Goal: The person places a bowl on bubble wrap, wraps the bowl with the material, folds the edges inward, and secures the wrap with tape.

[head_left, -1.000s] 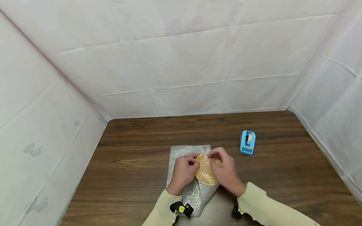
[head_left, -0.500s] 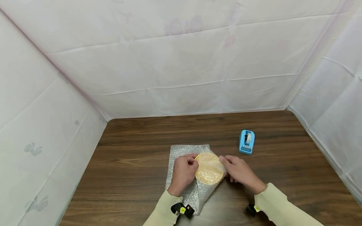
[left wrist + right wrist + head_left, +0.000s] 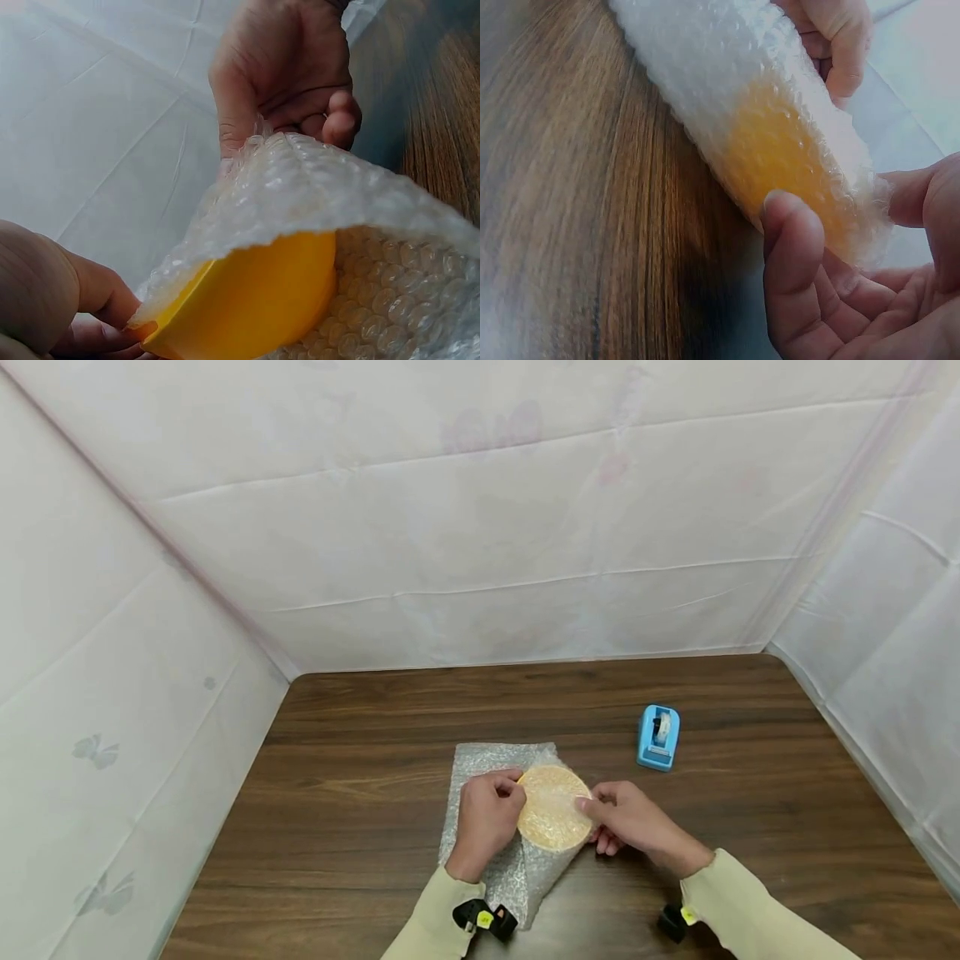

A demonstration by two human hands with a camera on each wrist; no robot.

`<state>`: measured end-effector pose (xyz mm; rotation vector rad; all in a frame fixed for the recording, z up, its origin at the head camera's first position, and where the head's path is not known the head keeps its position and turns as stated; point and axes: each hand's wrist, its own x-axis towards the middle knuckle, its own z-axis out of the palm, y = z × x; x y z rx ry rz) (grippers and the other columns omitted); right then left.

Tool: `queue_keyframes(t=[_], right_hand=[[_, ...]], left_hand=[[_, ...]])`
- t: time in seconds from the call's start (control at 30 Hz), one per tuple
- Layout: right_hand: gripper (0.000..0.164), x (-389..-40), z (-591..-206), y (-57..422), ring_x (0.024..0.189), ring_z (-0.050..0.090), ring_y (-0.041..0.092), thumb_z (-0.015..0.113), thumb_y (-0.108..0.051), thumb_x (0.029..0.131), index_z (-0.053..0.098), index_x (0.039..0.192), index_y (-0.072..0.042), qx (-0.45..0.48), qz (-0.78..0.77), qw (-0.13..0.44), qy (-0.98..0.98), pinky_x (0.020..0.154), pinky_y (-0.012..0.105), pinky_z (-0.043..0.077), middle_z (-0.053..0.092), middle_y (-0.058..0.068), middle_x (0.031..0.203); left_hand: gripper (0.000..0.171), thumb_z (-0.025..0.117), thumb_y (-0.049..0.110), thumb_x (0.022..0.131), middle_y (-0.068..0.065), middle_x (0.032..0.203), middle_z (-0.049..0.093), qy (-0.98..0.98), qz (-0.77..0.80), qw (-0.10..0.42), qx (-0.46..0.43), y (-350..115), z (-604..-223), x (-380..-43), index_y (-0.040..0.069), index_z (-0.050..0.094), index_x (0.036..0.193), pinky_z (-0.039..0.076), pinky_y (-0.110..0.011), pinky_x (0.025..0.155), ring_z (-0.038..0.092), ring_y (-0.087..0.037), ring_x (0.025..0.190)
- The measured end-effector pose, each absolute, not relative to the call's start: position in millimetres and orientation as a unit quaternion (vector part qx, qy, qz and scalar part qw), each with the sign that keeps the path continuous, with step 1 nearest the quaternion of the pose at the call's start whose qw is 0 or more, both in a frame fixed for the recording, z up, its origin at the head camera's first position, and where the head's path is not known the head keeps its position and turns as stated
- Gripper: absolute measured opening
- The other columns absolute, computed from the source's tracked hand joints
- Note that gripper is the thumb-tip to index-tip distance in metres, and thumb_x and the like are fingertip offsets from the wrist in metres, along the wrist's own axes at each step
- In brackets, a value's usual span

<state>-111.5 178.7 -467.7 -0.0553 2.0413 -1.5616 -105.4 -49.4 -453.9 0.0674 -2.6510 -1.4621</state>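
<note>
A yellow bowl (image 3: 551, 827) sits partly wrapped in bubble wrap (image 3: 468, 777), its round mouth covered by a clear layer. In the left wrist view, the bowl's yellow side (image 3: 262, 300) shows under the open edge of the wrap (image 3: 300, 187). My left hand (image 3: 487, 814) pinches the bowl's rim together with the wrap's edge on the left. On the right side my right hand (image 3: 637, 822) holds the folded wrap against the bowl, thumb on top and fingers curled below. In the right wrist view, yellow shows through the bubble wrap (image 3: 697, 67).
A blue tape dispenser (image 3: 658, 737) stands on the dark wooden table (image 3: 360, 777), behind and to the right of the hands. White sheeting (image 3: 480, 543) encloses the table at the back and both sides.
My right hand has moved from the bowl's top edge out to its right side, drawing the wrap across the mouth and folding it there. The left hand keeps its place.
</note>
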Motion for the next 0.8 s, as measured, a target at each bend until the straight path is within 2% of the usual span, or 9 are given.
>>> queue_keyframes(t=[0.17, 0.33, 0.43, 0.7, 0.8], right_hand=[[0.035, -112.3, -468.4, 178.1, 0.059, 0.065, 0.011, 0.066, -0.029, 0.103, 0.065, 0.110, 0.005, 0.001, -0.597, 0.284, 0.750, 0.056, 0.027, 0.058, 0.071, 0.006, 0.072], [0.043, -109.9, -469.0, 180.8, 0.056, 0.067, 0.009, 0.064, -0.040, 0.103, 0.066, 0.103, 0.002, 0.011, -0.612, 0.329, 0.720, 0.055, 0.027, 0.059, 0.072, 0.007, 0.074], [0.039, -108.7, -470.6, 182.0, 0.060, 0.070, 0.009, 0.063, -0.036, 0.104, 0.066, 0.103, 0.003, -0.001, -0.634, 0.336, 0.696, 0.059, 0.028, 0.061, 0.073, 0.007, 0.075], [0.036, -111.4, -472.5, 180.0, 0.062, 0.070, 0.010, 0.069, -0.019, 0.101, 0.060, 0.115, 0.013, -0.009, -0.638, 0.255, 0.727, 0.061, 0.029, 0.062, 0.074, 0.006, 0.072], [0.034, -110.7, -471.9, 176.9, 0.062, 0.068, 0.011, 0.073, -0.018, 0.098, 0.064, 0.114, 0.011, -0.016, -0.601, 0.196, 0.775, 0.060, 0.028, 0.061, 0.073, 0.005, 0.073]], left_hand=[[0.023, 0.062, 0.002, 0.085, -0.009, 0.107, 0.082, -0.865, -0.498, 0.048, 0.037, -50.3, -455.3, -105.5, 0.004, 0.079, 0.070, 0.055, -0.022, 0.065, 0.077, -0.028, 0.097], [0.020, 0.063, 0.003, 0.085, -0.009, 0.107, 0.082, -0.858, -0.510, 0.044, 0.049, -50.8, -456.9, -105.6, 0.004, 0.079, 0.073, 0.056, -0.023, 0.066, 0.077, -0.026, 0.095], [0.019, 0.065, 0.003, 0.085, -0.007, 0.106, 0.082, -0.854, -0.516, 0.044, 0.055, -51.2, -457.1, -104.1, 0.005, 0.079, 0.073, 0.057, -0.023, 0.068, 0.076, -0.023, 0.093], [0.017, 0.068, 0.006, 0.086, -0.005, 0.104, 0.081, -0.851, -0.518, 0.049, 0.062, -51.7, -456.6, -101.3, 0.005, 0.079, 0.073, 0.058, -0.023, 0.072, 0.076, -0.021, 0.094], [0.017, 0.068, 0.006, 0.085, -0.005, 0.103, 0.081, -0.851, -0.518, 0.052, 0.065, -52.2, -456.9, -100.6, 0.004, 0.078, 0.072, 0.058, -0.023, 0.071, 0.076, -0.021, 0.094]])
